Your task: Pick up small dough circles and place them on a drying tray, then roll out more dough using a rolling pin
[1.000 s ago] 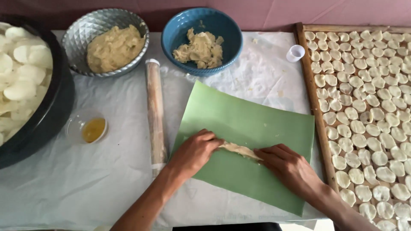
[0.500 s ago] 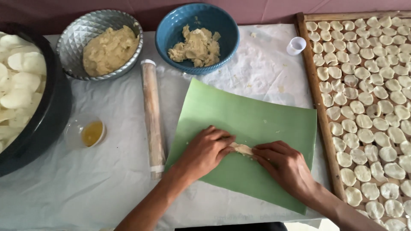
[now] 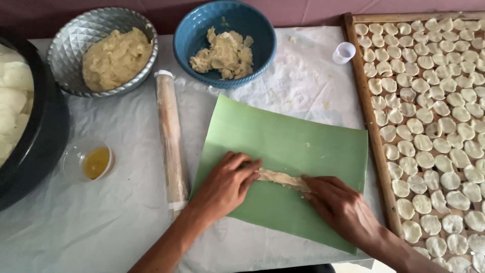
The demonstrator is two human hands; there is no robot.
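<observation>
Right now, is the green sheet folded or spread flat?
Spread flat: the green rectangular sheet lies open on the white-covered table, with no fold showing.

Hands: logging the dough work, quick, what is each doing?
Left hand: flat, pressing one end of the dough strip.
Right hand: flat, pressing its other end.

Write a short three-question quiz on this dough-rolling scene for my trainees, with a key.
1. True or false: both hands press on the dough roll lying on the green sheet.
2. Which bowl holds the lumpier dough? A) the silver bowl B) the blue bowl
3. What lies between the small oil cup and the green sheet?

Key
1. True: the left hand and right hand each rest on one end.
2. B
3. The rolling pin.
</observation>
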